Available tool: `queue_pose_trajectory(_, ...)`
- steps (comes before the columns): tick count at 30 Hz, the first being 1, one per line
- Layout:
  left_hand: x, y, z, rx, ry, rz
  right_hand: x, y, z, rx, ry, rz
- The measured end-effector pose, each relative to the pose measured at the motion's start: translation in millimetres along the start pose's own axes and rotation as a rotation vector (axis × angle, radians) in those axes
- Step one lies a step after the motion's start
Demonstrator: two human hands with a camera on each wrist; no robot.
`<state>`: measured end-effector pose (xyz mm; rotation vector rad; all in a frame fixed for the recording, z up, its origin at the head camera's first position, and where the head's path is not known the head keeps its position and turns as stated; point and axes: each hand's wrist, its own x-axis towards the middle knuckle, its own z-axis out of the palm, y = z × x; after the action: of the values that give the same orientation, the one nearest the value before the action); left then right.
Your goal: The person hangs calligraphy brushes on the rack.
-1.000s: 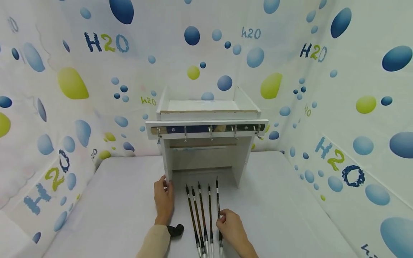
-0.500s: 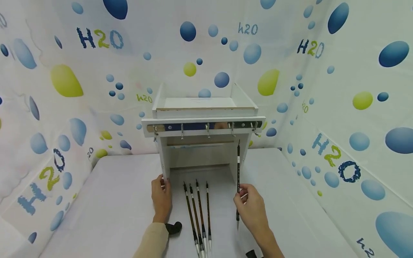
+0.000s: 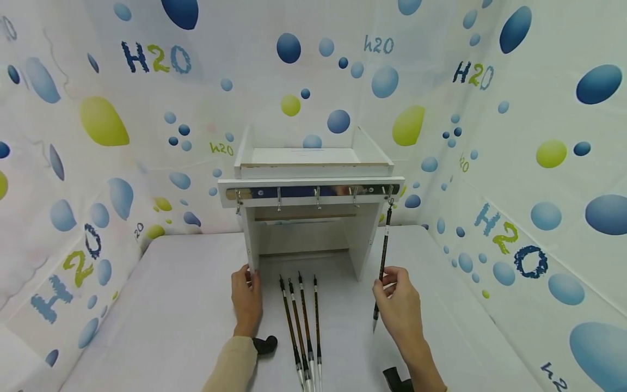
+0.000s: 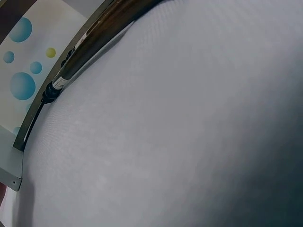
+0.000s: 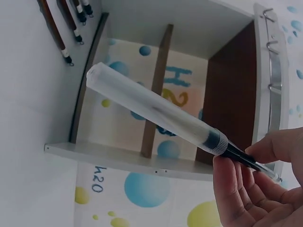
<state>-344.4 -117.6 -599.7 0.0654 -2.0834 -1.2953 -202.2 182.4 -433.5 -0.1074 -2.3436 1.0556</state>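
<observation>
My right hand [image 3: 401,305] pinches a calligraphy brush [image 3: 384,253] by its dark handle, hair end down. The brush's top loop is at the rightmost metal hook [image 3: 390,190] of the white shelf unit [image 3: 363,245]; whether it is around the hook I cannot tell. In the right wrist view a clear cap [image 5: 151,111] covers the brush's hair. At the shelf's lower left front edge, my left hand [image 3: 246,302] grips the side panel. Several more brushes [image 3: 307,332] lie side by side on the white surface between my hands. The left wrist view shows part of one brush [image 4: 92,47], not the hand.
A mirrored rail [image 3: 303,193] with several hooks runs across the shelf's front. Above it sits an open tray-like top [image 3: 303,158]. White cloth [image 3: 186,305] covers the table, and a curtain printed with blue and green drops [image 3: 196,109] surrounds it.
My right hand has picked up the rightmost brush from the row and carried it up and right to the end hook. My left hand keeps its place at the shelf's panel.
</observation>
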Motion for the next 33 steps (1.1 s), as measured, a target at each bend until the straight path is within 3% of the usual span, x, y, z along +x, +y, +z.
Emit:
queue_pose_trajectory(7,-0.8,-1.9,0.6,0.009,0.009,0.021,0.3,5.5,-0.7,-0.013,0.01,0.022)
queue_pose_trajectory(19,0.5,-3.3,2.4,0.028,0.068,0.113,-3.2,8.0,0.6,-0.013,0.006,0.016)
queue_pose_trajectory(33,0.3,-0.2,1.1,0.021,0.045,0.075,2.5,7.7,-1.1,-0.04,0.032,-0.019)
